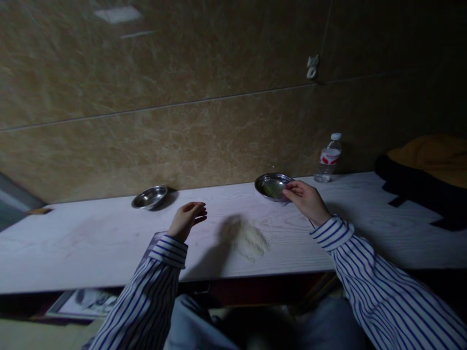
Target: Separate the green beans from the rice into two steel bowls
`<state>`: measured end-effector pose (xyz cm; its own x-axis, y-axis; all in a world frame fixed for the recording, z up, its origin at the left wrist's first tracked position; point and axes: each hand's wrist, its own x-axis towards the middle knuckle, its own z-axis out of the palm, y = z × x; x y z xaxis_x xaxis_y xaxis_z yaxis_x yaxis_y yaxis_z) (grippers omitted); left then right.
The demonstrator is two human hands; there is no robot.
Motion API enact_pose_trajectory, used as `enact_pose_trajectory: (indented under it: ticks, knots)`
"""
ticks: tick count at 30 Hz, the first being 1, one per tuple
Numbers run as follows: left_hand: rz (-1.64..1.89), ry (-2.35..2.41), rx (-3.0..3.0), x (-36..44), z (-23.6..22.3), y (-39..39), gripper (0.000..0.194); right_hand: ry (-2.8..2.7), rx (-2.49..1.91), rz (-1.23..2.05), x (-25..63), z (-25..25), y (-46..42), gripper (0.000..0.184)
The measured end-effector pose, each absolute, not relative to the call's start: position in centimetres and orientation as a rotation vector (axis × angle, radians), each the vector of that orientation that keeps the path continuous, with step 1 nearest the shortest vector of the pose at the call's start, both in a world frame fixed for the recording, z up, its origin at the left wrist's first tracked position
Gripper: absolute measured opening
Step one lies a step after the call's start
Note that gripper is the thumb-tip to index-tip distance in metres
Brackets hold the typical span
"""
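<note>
My right hand [308, 200] is at the near right rim of a steel bowl [260, 187], its thumb and fingertips pinched together. Whatever sits in the pinch is too small to make out. Some greenish small bits [273, 188] lie in that bowl. My left hand [186, 219] hovers over the table with loosely curled fingers slightly apart, and nothing shows in it. Between the hands a pile of pale grains [251, 241], like rice, is spread on the tabletop. A second steel bowl [149, 198] stands tilted-looking to the left, its inside showing no clear contents.
A clear water bottle [328, 160] with a white cap stands against the wall, right of the bowl. Dark and orange cloth [430, 160] lies at the far right. The white table [91, 243] runs along a tiled wall [182, 146], with an open shelf below its front edge.
</note>
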<state>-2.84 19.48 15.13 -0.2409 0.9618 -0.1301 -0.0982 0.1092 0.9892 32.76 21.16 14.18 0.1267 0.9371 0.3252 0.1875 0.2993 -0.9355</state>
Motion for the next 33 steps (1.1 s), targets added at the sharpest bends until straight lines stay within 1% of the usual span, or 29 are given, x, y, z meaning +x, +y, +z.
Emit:
enact_pose_trajectory:
  ticks: [2,6,8,12,15,18,22,25,27,30,31,33]
  knots:
    - [1.354,1.391,0.935,-4.2,15.1,18.8,0.018,-1.381,-1.159,0.787,31.9,14.0,21.0,0.031]
    - [1.392,1.426,0.936,-6.9,15.4,17.3,0.024,-1.384,-1.206,0.909,30.3,13.6,21.0,0.036]
    - [1.409,1.457,0.924,-8.4,15.7,16.5,0.023,-1.362,-1.233,0.983,29.8,13.3,21.1,0.038]
    - [1.472,1.551,0.849,-12.1,15.8,14.8,0.014,-1.372,-1.298,1.102,29.1,12.5,21.3,0.041]
    - [1.53,1.623,0.766,-15.1,15.4,13.7,0.008,-1.396,-1.338,1.138,28.6,11.9,21.5,0.038]
    - [1.566,1.662,0.698,-17.5,14.9,13.1,0.004,-1.407,-1.356,1.174,27.4,11.8,22.0,0.031]
    - [1.582,1.688,0.619,-19.8,13.9,13.4,0.002,-1.443,-1.361,1.227,24.7,12.2,23.0,0.022]
    - [1.576,1.692,0.556,-21.0,12.9,14.3,0.002,-1.506,-1.379,1.253,22.2,12.6,24.0,0.02]
    - [1.564,1.688,0.513,-21.7,12.1,15.1,0.006,-1.564,-1.385,1.263,20.6,12.7,24.8,0.021]
    - [1.527,1.659,0.463,-22.6,11.0,16.7,0.032,-1.641,-1.383,1.262,18.4,12.7,26.0,0.019]
    - [1.517,1.65,0.448,-22.9,10.7,17.3,0.037,-1.66,-1.382,1.261,17.7,12.8,26.3,0.019]
    - [1.508,1.642,0.422,-23.4,10.3,18.7,0.04,-1.686,-1.383,1.263,16.3,12.9,27.0,0.017]
